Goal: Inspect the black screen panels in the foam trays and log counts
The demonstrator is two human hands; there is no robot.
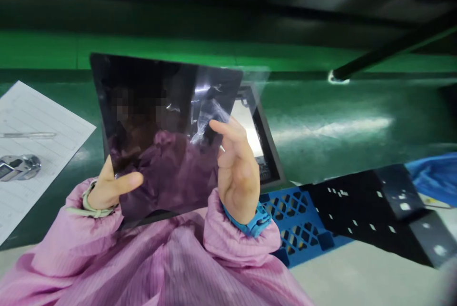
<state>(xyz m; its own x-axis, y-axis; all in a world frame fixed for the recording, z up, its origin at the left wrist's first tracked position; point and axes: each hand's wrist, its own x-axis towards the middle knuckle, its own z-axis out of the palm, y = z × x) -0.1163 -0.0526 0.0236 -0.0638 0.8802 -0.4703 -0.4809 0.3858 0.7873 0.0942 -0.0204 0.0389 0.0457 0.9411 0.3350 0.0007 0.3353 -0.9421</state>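
A glossy black flat panel (171,153), like a screen, is tilted up in front of me, and its face mirrors my pink sleeves. My left hand (116,184) grips its lower left edge, thumb lying on the front and fingers hidden behind. At the right edge, my right hand (237,168) has its fingers bent together on a clear plastic film (262,80), which juts past the panel's upper right corner. Wrinkled glare shows near that hand's index fingertip. Behind it, partly covered, lies a dark-framed device (267,153) with a bright area inside.
The green bench (339,139) stretches to the right. On the left, a paper sheet (67,130) carries a pen (28,134) and a shiny metal object (21,167). Below right are a blue plastic pallet (296,225), black panels (360,211) and blue plastic sheeting (435,177).
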